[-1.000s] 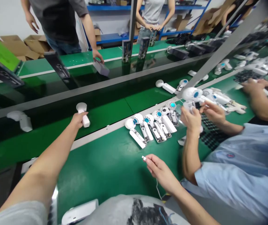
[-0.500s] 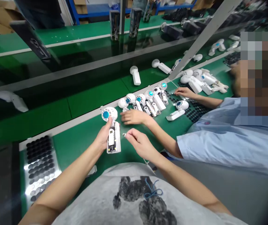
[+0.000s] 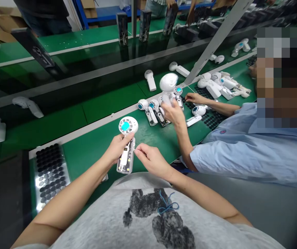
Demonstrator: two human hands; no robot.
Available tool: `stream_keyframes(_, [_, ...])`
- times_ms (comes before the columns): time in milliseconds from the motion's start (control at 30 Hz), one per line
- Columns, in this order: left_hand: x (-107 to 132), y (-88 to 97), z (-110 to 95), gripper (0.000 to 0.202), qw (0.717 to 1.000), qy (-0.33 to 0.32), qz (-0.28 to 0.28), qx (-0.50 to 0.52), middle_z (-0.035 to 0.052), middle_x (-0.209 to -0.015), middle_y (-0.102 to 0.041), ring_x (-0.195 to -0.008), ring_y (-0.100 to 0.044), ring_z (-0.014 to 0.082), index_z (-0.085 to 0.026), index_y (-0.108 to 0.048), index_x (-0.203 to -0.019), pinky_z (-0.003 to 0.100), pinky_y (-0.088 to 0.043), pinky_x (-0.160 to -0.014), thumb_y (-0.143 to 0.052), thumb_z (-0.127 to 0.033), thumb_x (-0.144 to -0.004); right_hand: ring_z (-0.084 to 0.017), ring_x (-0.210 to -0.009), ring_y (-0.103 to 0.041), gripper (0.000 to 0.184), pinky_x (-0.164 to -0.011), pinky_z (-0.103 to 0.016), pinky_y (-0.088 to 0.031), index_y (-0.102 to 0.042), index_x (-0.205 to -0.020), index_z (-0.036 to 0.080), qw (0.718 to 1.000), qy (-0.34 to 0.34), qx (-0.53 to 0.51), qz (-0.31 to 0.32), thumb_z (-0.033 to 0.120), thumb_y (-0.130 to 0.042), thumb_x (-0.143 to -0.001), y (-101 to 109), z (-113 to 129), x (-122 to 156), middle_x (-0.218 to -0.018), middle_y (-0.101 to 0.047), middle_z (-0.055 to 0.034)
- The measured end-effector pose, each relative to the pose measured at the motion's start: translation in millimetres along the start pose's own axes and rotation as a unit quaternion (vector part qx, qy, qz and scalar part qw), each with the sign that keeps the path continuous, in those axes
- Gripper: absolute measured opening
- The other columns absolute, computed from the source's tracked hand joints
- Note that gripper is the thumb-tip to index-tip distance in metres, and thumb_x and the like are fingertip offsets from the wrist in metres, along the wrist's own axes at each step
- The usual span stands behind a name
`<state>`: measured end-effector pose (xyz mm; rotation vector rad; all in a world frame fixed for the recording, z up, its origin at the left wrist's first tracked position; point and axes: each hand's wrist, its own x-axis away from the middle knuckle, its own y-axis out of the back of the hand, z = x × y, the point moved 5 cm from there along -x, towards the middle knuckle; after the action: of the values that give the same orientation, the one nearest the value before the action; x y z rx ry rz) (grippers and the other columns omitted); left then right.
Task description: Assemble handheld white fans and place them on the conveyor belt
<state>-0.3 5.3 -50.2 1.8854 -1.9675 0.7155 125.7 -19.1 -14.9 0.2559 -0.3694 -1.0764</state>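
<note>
My left hand [image 3: 118, 147] is closed around a white handheld fan [image 3: 128, 125], near the joint of its round head and its handle. The fan head has a bright blue centre. Its handle stands open along the face, showing a white inner part and clear casing. Beside the handle, my right hand [image 3: 150, 159] pinches a small white cable plug [image 3: 135, 149] against the handle's right edge. My fingers cover most of the plug, so I cannot tell whether it sits in a socket.
Several similar fans [image 3: 152, 116] lie right of me. A co-worker's hand [image 3: 175, 112] lifts a blurred white fan [image 3: 168, 83]; the other hand [image 3: 196, 98] is over black discs. A sheet of black discs [image 3: 50, 159] lies left. A sunken green conveyor [image 3: 99, 100] runs beyond the ledge.
The plug in my right hand has come from a gap beside the fan to its handle edge. The fan's blue centre looks brighter. The co-worker's nearer hand has picked up a fan.
</note>
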Motion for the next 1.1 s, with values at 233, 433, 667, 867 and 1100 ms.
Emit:
stream_keyframes(233, [9.4,-3.6,-0.9,0.039,0.997,-0.014,0.022,-0.066,-0.0041,-0.054,-0.048,-0.045,-0.040,0.0070,-0.015,-0.054,-0.069,0.020,-0.031,-0.044,-0.068,-0.051,-0.062,-0.009,-0.055,-0.039,0.024,-0.054,-0.021,-0.029,-0.045,-0.066,0.017,0.998,-0.037,-0.004,0.053,0.027,-0.041,-0.088,-7.8,-9.0,6.3,-0.058,-0.043,0.0043])
stream_keyframes(433, [12.8,0.7,1.3,0.036,0.991,-0.100,-0.030,-0.084,-0.0021,-0.060,-0.053,-0.051,-0.044,0.0091,-0.015,-0.057,-0.074,0.021,-0.036,-0.050,-0.067,-0.049,-0.063,-0.009,-0.053,-0.038,0.023,-0.054,-0.022,-0.028,-0.044,-0.067,0.018,0.997,0.012,0.073,0.012,0.024,-0.040,-0.089,-6.1,-0.5,12.7,-0.057,-0.043,0.0040])
stream_keyframes(667, [14.1,-5.3,-3.0,0.033,0.987,-0.125,-0.028,-0.096,-0.0008,-0.064,-0.056,-0.055,-0.046,0.0105,-0.015,-0.059,-0.073,0.022,-0.038,-0.055,-0.068,-0.045,-0.061,-0.011,-0.059,-0.043,0.023,-0.057,-0.023,-0.030,-0.046,-0.071,0.017,0.987,0.036,0.151,0.047,0.026,-0.038,-0.090,-1.1,0.5,11.6,-0.064,-0.050,0.0003])
stream_keyframes(867, [12.5,-15.4,6.0,0.036,0.997,-0.044,0.020,-0.064,-0.0025,-0.062,-0.052,-0.052,-0.042,0.0086,-0.015,-0.059,-0.081,0.020,-0.035,-0.051,-0.067,-0.046,-0.065,-0.009,-0.056,-0.042,0.024,-0.056,-0.022,-0.030,-0.046,-0.066,0.017,0.995,0.011,0.055,0.083,0.024,-0.041,-0.089,5.0,-5.7,9.9,-0.060,-0.048,0.0029])
stream_keyframes(1100, [3.4,-24.4,18.3,0.041,0.999,0.027,0.028,-0.005,-0.0034,-0.058,-0.051,-0.049,-0.044,0.0082,-0.015,-0.057,-0.081,0.020,-0.035,-0.047,-0.069,-0.049,-0.062,-0.009,-0.057,-0.041,0.023,-0.054,-0.021,-0.030,-0.049,-0.066,0.016,0.995,-0.030,-0.006,0.091,0.024,-0.043,-0.087,3.2,-19.7,0.3,-0.060,-0.047,0.0035])
